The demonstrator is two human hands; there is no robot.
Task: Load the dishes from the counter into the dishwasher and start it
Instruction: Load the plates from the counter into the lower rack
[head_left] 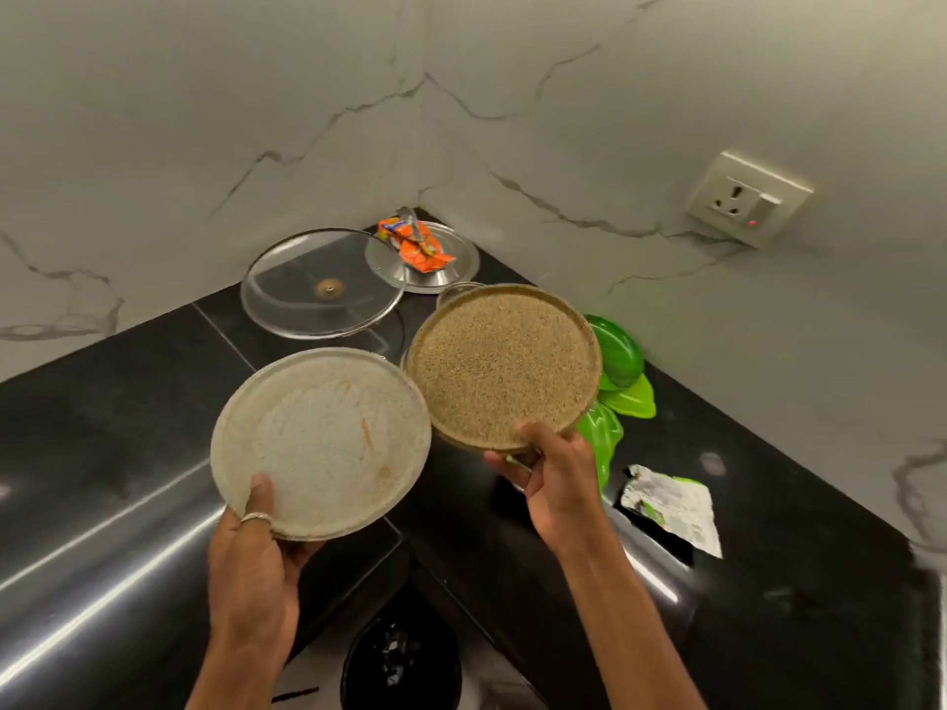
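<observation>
Black stone worktop (128,402) lies below two raised plates: the left hand (253,561) pinches a soiled pale plate (322,443) by its near rim, thumb on top, while the right hand (556,479) grips a speckled brown plate (503,365) likewise. In the back corner rest a glass lid (323,284) and an orange wrapper (415,243), its print unreadable.

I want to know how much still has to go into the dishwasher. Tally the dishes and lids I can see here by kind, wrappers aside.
Plates held in the hands: 2, a pale plate in the left hand and a brown speckled plate in the right hand.
Lids on the counter: 2, a glass lid and a steel lid.
Green leaf-shaped dishes: overlapping, count unclear.
Total clearly countable: 4.
</observation>
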